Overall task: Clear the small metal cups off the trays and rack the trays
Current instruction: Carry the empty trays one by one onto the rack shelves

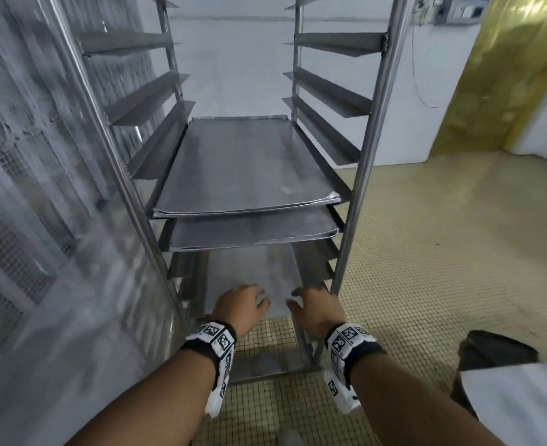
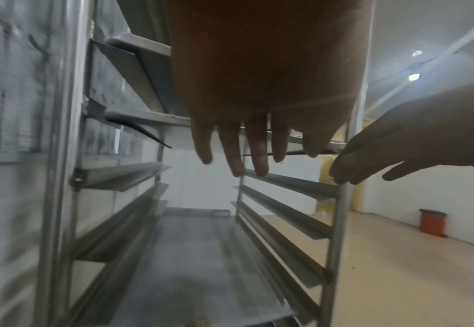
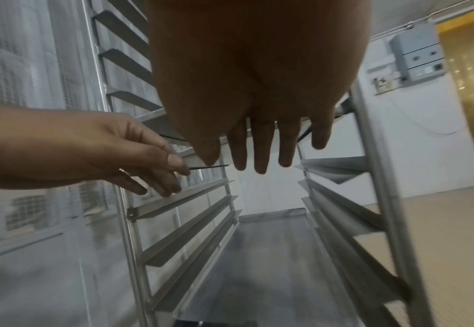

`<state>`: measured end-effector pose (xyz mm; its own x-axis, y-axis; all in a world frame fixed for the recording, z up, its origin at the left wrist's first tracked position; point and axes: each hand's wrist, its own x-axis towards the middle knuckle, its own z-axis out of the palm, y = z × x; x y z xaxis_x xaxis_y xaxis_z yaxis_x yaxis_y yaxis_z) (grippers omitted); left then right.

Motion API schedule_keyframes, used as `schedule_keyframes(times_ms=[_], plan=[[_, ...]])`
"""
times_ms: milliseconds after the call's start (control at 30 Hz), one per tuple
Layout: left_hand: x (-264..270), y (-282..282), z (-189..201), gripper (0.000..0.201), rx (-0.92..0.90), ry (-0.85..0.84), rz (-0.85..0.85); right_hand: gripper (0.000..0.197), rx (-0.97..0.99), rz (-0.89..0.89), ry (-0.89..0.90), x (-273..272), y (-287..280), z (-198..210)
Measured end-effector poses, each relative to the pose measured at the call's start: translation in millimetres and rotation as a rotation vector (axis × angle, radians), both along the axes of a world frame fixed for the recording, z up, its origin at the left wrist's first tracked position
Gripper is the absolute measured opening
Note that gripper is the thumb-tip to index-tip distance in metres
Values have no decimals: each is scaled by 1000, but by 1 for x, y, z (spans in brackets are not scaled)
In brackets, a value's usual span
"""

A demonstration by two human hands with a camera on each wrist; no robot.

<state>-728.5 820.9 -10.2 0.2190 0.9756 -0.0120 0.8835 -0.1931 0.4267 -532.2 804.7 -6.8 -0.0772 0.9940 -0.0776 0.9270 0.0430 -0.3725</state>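
A steel tray rack (image 1: 372, 140) stands in front of me with three flat metal trays on its runners. The top tray (image 1: 249, 162) and the middle tray (image 1: 253, 230) sit close together; the lowest tray (image 1: 253, 275) lies a few runners down. My left hand (image 1: 246, 300) and right hand (image 1: 314, 304) hover side by side at the lowest tray's front edge, fingers straight and holding nothing. In the left wrist view the left hand (image 2: 238, 150) hangs well above that tray (image 2: 196, 265). The right wrist view shows the right hand (image 3: 260, 143) likewise over the tray (image 3: 258, 265). No metal cups are in view.
A mesh-panelled metal wall (image 1: 24, 188) runs close along the rack's left side. Tiled floor (image 1: 442, 252) spreads to the right, with a yellow curtain (image 1: 523, 75) beyond. An orange bin (image 2: 433, 222) stands by the far wall. My white garment (image 1: 523, 407) shows at lower right.
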Motion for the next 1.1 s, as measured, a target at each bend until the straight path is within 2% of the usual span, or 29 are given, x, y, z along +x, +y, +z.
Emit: schedule_keyframes(times_ms=[100, 233, 367, 533, 700, 800, 867, 1000, 1100], plan=[[38, -34, -1, 30, 0, -96, -80, 39, -22, -116, 33, 42, -57, 0], [111, -72, -11, 26, -88, -170, -283, 44, -60, -357, 11, 120, -141, -5], [194, -120, -26, 28, -221, -152, -522, 41, -99, -581, 0, 191, -233, -12], [286, -199, -41, 29, -285, -92, -717, 41, -142, -840, 21, 251, -347, -23], [357, -274, -63, 36, -232, -84, -879, 45, -166, -974, 41, 300, -451, -38], [390, -321, -73, 57, -176, 25, -935, 49, -207, -1021, 75, 326, -510, -53], [408, -348, -81, 61, -133, 145, -951, 54, -226, -1032, 118, 339, -541, -63], [426, -386, -103, 69, -186, 335, -967, 69, -240, -1045, 198, 355, -583, -80], [424, -403, -112, 74, -182, 361, -933, 70, -220, -1033, 201, 362, -596, -90]])
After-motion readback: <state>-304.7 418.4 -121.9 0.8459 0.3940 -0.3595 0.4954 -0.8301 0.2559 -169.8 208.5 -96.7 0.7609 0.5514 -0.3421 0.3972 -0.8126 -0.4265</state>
